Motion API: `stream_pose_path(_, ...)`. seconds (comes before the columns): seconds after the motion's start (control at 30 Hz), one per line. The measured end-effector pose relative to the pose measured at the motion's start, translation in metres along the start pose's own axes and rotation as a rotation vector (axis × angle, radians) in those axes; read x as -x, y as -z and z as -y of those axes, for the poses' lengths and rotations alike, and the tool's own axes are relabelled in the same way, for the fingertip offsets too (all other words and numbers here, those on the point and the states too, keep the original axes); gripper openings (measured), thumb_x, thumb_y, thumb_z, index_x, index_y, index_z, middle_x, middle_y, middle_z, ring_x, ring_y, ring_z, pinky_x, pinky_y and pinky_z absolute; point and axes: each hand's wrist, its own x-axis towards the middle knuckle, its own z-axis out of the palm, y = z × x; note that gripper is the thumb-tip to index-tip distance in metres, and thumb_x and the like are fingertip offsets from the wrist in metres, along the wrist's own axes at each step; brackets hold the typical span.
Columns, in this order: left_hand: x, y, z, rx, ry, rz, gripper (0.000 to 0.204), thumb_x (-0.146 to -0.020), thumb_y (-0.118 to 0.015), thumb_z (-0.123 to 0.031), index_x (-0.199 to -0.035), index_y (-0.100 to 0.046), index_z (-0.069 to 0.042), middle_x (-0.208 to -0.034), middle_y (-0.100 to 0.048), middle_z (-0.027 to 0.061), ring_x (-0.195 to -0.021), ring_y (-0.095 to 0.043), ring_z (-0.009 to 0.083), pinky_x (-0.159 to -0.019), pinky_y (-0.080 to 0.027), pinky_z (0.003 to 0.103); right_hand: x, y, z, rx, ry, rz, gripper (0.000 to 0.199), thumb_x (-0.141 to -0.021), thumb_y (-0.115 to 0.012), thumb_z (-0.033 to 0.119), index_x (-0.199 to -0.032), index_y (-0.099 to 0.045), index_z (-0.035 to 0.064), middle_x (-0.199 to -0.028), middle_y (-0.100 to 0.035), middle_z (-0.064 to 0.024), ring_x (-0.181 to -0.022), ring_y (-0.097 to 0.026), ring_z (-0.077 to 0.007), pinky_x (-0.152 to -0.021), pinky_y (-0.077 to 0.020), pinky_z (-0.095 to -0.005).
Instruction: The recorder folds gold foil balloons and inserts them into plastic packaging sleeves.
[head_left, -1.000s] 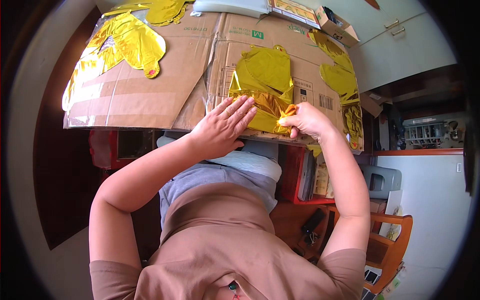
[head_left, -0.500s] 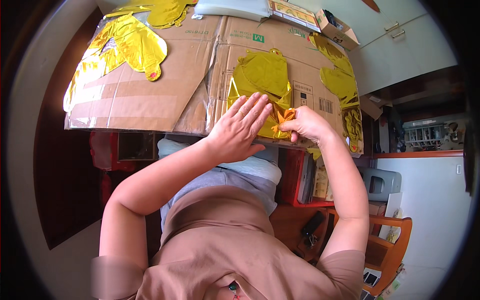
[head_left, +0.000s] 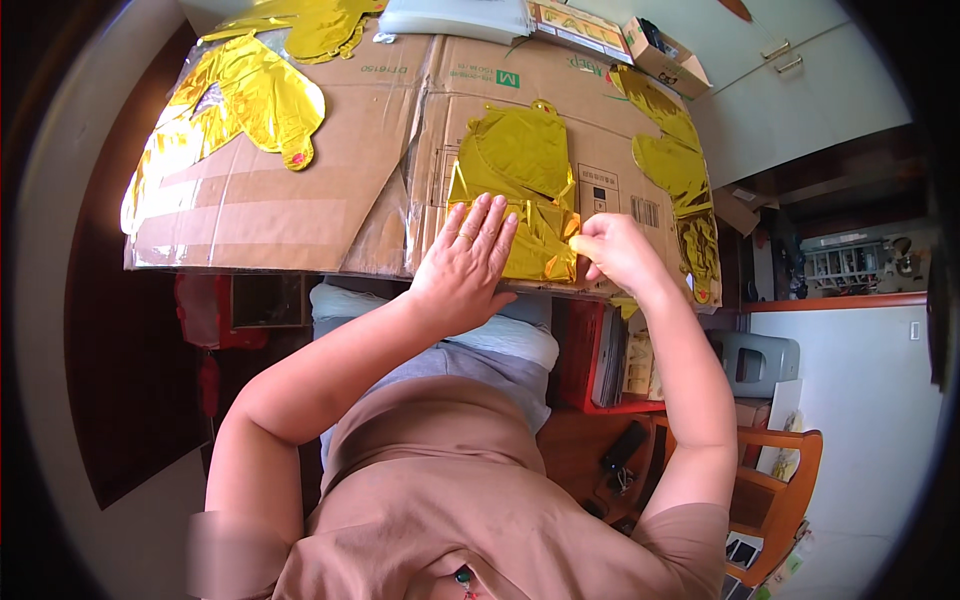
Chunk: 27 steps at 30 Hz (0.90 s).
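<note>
A gold foil balloon [head_left: 520, 150], flat and partly folded, lies on the cardboard surface [head_left: 300, 210] in front of me. My left hand [head_left: 465, 255] rests flat on the near left part of the foil, fingers stretched out and a ring on one of them. At the near right edge, my right hand [head_left: 615, 250] pinches the foil between thumb and fingers. The near part of the balloon is creased and lies in a folded-over layer. The pinched bit is mostly hidden by the fingertips.
More flat gold foil balloons lie at the left [head_left: 250, 95] and along the right edge [head_left: 670, 160]. At the back stand a white plastic package [head_left: 455, 15] and a small open carton [head_left: 665, 60]. Below the cardboard, a red crate [head_left: 590, 370] holds flat items. A wooden chair [head_left: 790, 480] is at the right.
My left hand has slid left and slightly down over the foil. The bunched foil by my right hand now lies flatter, and that hand has shifted a little right.
</note>
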Motion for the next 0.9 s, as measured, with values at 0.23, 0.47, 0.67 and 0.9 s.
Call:
stream_pose_path(0.23, -0.001, -0.003, 0.0, 0.038, -0.001, -0.008, 0.099, -0.088, -0.065, -0.056, -0.156, -0.028, 0.004, -0.163, -0.025, 0.0266, -0.154, -0.021, 0.041, -0.125, -0.015, 0.055, 0.029, -0.061, 0.006, 0.478, 0.743, -0.563, 0.055, -0.098, -0.061, 0.028, -0.143, -0.049, -0.0007, -0.148, -0.049, -0.0226, -0.135, -0.048, -0.0383, -0.113, -0.0358, -0.0503)
stream_pose_path(0.47, 0.0, -0.004, 0.003, 0.073, -0.017, -0.022, 0.097, -0.087, -0.067, -0.052, -0.156, -0.029, 0.004, -0.164, -0.026, 0.0244, -0.154, -0.022, 0.0411, -0.125, -0.014, 0.054, 0.014, -0.094, -0.029, 0.592, 0.594, -0.39, 0.073, -0.102, -0.051, 0.041, -0.157, -0.029, -0.0012, -0.166, -0.024, -0.023, -0.154, -0.022, -0.0385, -0.124, -0.0127, -0.0567)
stream_pose_path(0.67, 0.003, 0.004, 0.013, 0.138, -0.077, -0.034, 0.096, -0.086, -0.067, -0.052, -0.155, -0.032, 0.004, -0.163, -0.028, 0.0244, -0.153, -0.023, 0.041, -0.125, -0.015, 0.053, 0.016, -0.097, -0.027, 0.638, 0.53, -0.421, 0.077, -0.102, -0.05, 0.045, -0.157, -0.027, -0.0031, -0.166, -0.02, -0.0242, -0.154, -0.02, -0.0386, -0.124, -0.0089, -0.0586)
stream_pose_path(0.9, 0.011, 0.008, 0.014, 0.088, 0.032, -0.037, 0.092, -0.09, -0.062, -0.061, -0.156, -0.034, -0.003, -0.161, -0.026, 0.0304, -0.153, -0.021, 0.044, -0.124, -0.016, 0.054, 0.017, -0.097, -0.026, 0.636, 0.49, -0.416, 0.079, -0.101, -0.048, 0.048, -0.158, -0.027, -0.003, -0.166, -0.02, -0.0262, -0.154, -0.019, -0.0406, -0.123, -0.0078, -0.0608)
